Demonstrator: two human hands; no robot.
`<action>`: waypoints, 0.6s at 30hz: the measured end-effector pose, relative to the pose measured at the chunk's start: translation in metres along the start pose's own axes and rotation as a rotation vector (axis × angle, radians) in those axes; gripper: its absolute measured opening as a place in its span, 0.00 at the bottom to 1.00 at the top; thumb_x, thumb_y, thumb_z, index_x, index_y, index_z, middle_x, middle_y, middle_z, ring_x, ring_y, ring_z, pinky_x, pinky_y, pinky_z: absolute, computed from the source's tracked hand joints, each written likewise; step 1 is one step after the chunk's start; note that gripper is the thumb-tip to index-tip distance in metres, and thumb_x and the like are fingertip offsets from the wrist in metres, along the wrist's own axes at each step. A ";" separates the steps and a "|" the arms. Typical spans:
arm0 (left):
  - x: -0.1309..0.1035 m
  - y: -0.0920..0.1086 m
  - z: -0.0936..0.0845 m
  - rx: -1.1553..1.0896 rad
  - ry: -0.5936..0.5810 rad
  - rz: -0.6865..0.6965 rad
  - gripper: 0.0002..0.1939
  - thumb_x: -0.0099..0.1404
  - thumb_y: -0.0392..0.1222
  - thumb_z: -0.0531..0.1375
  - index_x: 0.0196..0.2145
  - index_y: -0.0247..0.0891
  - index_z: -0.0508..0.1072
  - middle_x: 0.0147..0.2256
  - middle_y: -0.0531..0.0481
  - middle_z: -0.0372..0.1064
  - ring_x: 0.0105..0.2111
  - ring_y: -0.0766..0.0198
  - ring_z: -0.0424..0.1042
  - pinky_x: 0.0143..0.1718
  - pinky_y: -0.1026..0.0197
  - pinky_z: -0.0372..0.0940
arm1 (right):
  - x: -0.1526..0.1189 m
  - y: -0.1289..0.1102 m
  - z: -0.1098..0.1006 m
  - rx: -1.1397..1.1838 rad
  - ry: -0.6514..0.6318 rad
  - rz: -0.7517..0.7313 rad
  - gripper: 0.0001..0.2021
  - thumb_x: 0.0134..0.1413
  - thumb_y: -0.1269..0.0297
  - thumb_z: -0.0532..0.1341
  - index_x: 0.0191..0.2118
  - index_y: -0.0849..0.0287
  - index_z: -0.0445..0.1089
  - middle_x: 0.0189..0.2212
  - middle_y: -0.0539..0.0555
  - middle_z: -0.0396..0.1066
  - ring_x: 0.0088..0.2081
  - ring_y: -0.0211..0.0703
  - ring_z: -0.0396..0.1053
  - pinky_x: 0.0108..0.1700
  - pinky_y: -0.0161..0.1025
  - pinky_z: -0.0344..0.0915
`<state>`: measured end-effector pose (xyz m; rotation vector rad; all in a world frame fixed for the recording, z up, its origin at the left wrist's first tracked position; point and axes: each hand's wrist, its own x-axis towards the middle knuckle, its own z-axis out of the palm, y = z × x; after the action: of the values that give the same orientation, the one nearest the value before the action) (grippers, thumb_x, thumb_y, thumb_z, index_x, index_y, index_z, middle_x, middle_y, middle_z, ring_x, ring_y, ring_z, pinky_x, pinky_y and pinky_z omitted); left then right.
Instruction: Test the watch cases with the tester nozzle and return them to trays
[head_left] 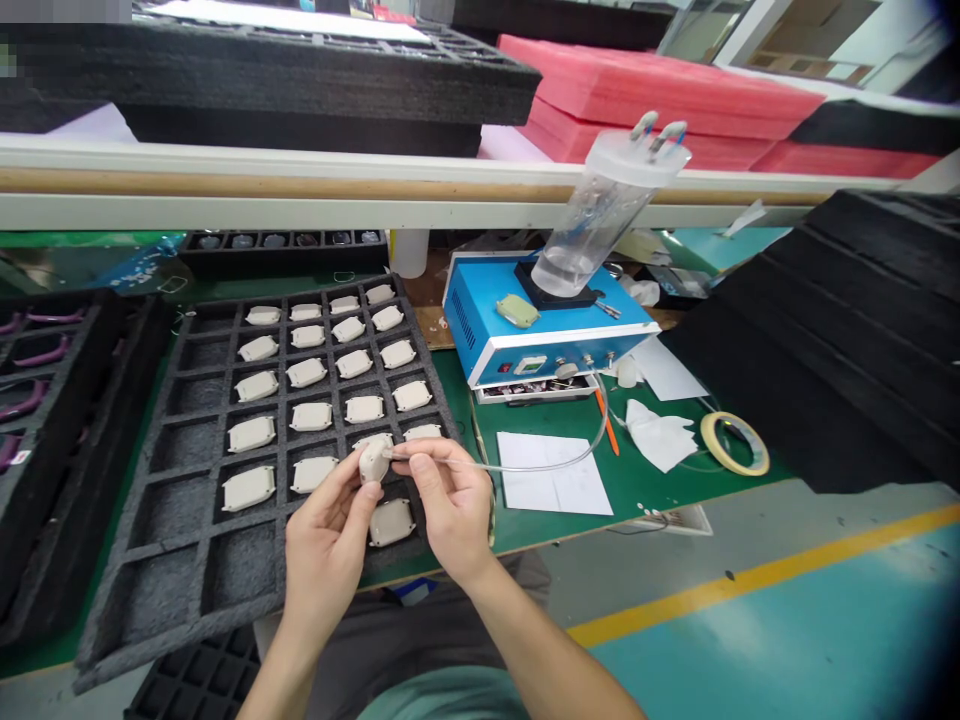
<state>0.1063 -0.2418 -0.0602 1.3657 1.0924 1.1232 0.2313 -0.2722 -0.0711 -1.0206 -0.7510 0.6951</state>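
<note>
My left hand (330,540) pinches a small off-white watch case (373,460), tilted up on its edge above the foam tray. Between the fingers of my right hand (454,505) is the end of a thin clear tube (517,467), its tip at the side of the case. Whether the tip is inside the case or only touching it, I cannot tell. From there the tube curves to the front of a blue tester box (540,355). Under and beside my hands lies the black foam tray (161,500), with similar cases (251,433) in many of its pockets.
A clear cylinder (577,235) partly filled with liquid stands on the blue box, beside a greenish case (517,310). White paper (551,470), a crumpled tissue (660,435), an orange pen (609,425) and a tape roll (735,443) lie to the right. A shelf (300,212) crosses behind.
</note>
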 end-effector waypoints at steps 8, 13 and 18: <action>0.000 0.000 0.000 -0.029 -0.002 0.006 0.23 0.64 0.50 0.71 0.53 0.38 0.82 0.52 0.41 0.81 0.49 0.48 0.83 0.49 0.53 0.81 | 0.001 -0.001 0.000 0.011 0.002 -0.014 0.08 0.67 0.58 0.65 0.41 0.56 0.79 0.38 0.55 0.82 0.38 0.42 0.81 0.43 0.38 0.81; 0.000 0.001 0.000 -0.041 -0.015 0.015 0.21 0.65 0.48 0.71 0.53 0.38 0.82 0.53 0.41 0.81 0.50 0.49 0.83 0.50 0.56 0.80 | 0.001 0.000 0.001 0.019 0.001 -0.019 0.08 0.67 0.59 0.65 0.41 0.56 0.79 0.38 0.55 0.82 0.38 0.41 0.81 0.43 0.37 0.81; 0.000 0.000 0.000 -0.033 -0.011 0.024 0.22 0.64 0.49 0.71 0.53 0.39 0.82 0.52 0.41 0.81 0.50 0.48 0.83 0.49 0.55 0.80 | 0.001 0.000 0.001 0.012 0.003 -0.015 0.09 0.67 0.58 0.65 0.41 0.57 0.79 0.38 0.55 0.82 0.38 0.41 0.81 0.43 0.37 0.81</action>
<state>0.1061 -0.2417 -0.0597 1.3614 1.0476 1.1454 0.2314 -0.2711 -0.0704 -1.0043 -0.7507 0.6845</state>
